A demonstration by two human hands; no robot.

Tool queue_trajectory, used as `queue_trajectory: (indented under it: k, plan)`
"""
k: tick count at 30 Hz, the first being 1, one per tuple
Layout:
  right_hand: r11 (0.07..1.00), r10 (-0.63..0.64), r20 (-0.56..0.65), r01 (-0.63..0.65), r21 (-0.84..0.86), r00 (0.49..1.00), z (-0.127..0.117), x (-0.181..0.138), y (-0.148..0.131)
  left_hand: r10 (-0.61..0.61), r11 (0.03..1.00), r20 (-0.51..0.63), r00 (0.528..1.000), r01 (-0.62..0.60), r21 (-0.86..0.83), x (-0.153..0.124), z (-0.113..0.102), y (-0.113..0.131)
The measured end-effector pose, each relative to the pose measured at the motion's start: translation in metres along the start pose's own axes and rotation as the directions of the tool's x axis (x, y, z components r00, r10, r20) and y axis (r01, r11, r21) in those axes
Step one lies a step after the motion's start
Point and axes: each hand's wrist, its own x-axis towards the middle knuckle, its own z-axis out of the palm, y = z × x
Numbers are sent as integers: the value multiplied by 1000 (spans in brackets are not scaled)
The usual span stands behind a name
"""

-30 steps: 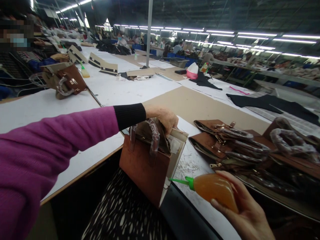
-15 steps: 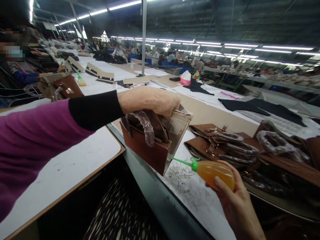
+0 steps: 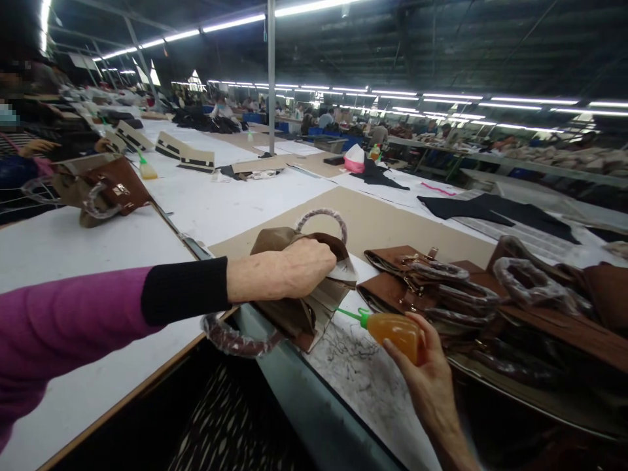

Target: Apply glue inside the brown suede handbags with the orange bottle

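Note:
My left hand is closed on the upper edge of a brown handbag, its fingertips hidden inside the opening. One plastic-wrapped handle stands up behind the hand; the other hangs down over the table's edge at the front. In my right hand is a squeeze bottle of amber liquid, held sideways. Its thin green nozzle points left, and the tip is close to the bag's open side; whether it touches I cannot tell.
Several brown handbags lie stacked at right. Beyond the bag are beige board and black material. Another bag sits at left, near a co-worker's hand and a second glue-like bottle. A metal pole rises behind.
The bag has turned and tipped in my left hand, which is lower in view; its handles have swung apart. My right hand with the bottle has shifted slightly left. The view has shifted too.

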Motion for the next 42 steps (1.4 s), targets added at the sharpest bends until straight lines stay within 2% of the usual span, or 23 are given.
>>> queue_trajectory:
  k: [5,11,18,22,28,33,40,42]
  plan:
    - [995,-77,-27,75,-71,997,2,7,3,47,999,65,997,-49,21,2,7,-1]
    - [989,-100,-26,97,-109,995,7,12,11,102,994,-31,994,-101,38,-2,19,-2]
    - [998,-10,6,10,-60,1000,8,8,25,106,990,-38,994,-102,97,-17,34,7]
    - [999,35,40,-34,-32,999,7,6,28,89,990,-83,993,-79,116,-25,42,11]
    - [997,76,57,-76,-16,995,4,-1,28,62,993,-27,998,-59,106,-35,43,16]
    - [994,106,70,-105,-17,992,4,-8,25,54,989,-50,997,-46,142,-48,46,20]
    - [988,145,-25,-146,-46,989,3,-20,19,-19,995,40,999,15,97,-58,44,25]
    - [986,157,-41,-159,-42,987,3,-23,18,-46,994,25,999,44,98,-58,46,27]
